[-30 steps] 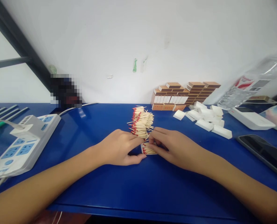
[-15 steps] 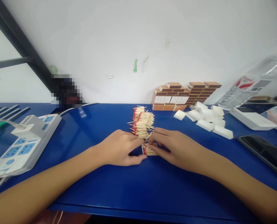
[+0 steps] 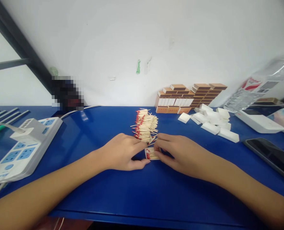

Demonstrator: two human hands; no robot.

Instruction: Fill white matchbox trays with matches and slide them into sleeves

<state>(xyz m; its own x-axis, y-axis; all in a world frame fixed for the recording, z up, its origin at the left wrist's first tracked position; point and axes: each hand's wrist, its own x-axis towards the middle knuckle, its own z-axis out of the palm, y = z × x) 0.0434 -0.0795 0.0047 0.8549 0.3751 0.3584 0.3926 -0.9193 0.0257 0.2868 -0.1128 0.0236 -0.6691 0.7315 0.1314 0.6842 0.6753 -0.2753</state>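
A small open matchbox tray (image 3: 152, 154) filled with red-tipped matches lies on the blue table (image 3: 142, 191) between my hands. My left hand (image 3: 123, 152) is curled against the tray's left end, thumb and fingers pinching it. My right hand (image 3: 177, 153) covers the tray's right end, fingers closed over the matches in it. Just behind the hands lies a loose pile of matches (image 3: 145, 126).
Brown matchbox sleeves (image 3: 187, 95) are stacked against the wall, with several white inner trays (image 3: 212, 123) in front. A power strip (image 3: 24, 147) sits at the left. A phone (image 3: 271, 158), a white device (image 3: 258, 121) and a plastic bottle (image 3: 257, 86) are at the right.
My right hand's fingers have shifted slightly over the tray of matches. The left hand and the tray stay where they were.
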